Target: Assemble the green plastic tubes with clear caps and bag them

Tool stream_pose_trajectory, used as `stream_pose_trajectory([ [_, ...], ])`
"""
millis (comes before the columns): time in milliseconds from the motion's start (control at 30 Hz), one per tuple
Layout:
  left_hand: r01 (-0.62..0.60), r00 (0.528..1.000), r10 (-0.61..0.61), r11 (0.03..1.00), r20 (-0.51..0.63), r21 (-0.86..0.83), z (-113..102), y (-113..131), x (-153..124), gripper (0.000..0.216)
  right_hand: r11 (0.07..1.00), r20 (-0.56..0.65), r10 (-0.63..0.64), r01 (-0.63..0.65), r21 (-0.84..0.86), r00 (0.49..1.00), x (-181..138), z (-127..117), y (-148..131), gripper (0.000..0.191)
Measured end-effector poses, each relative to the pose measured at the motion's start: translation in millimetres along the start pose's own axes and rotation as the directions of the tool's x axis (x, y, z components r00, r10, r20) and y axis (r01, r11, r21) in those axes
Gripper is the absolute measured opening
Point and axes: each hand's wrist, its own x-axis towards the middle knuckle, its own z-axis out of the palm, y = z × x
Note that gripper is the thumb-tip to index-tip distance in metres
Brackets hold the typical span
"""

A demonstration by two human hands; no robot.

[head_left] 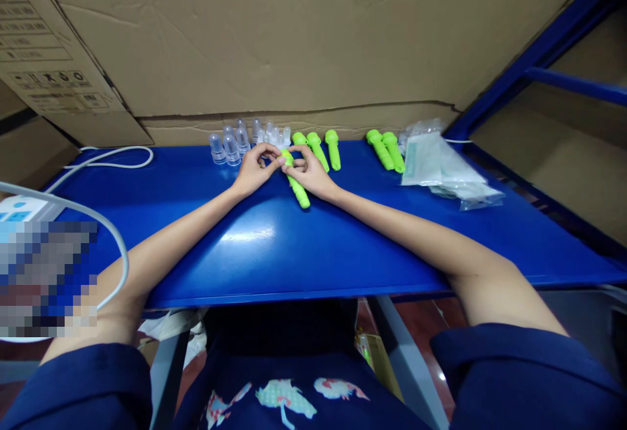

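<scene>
My left hand (255,170) and my right hand (313,174) meet near the back middle of the blue table. Between them is a lime-green plastic torch-shaped piece (299,193), tilted, its narrow ribbed end pointing towards me. The fingers of both hands are closed around its wider end and partly hide it. Just behind stand several clear plastic domed caps (229,146) and a group of smaller whitish translucent pieces (275,134). Several similar green pieces (333,150) lie to the right of my hands.
Two more green pieces (385,151) lie beside a stack of clear plastic bags (441,162) on the right. A cardboard wall (304,38) closes off the back. White cables (117,159) loop over the left side, and a blue frame post (533,51) rises at right.
</scene>
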Motion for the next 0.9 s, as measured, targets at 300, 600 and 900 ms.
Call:
stream_pose_trajectory([
  [300,0.003,1.0,-0.004,1.0,-0.027,-0.024,0.7,0.0,-0.6,0.036,0.999,-0.072,-0.042,0.04,-0.02,0.997,-2.1,2.9,-5.0,0.06],
  [600,0.021,1.0,-0.021,1.0,-0.023,-0.022,0.3,-4.2,1.1,0.031,0.996,-0.073,-0.063,0.058,-0.062,0.995,-1.6,2.0,-3.8,0.054],
  [900,0.012,0.999,-0.012,1.0,-0.043,-0.017,0.9,-4.7,1.5,0.033,0.996,-0.064,-0.069,0.065,-0.06,0.996,-2.3,1.5,-3.3,0.061],
])
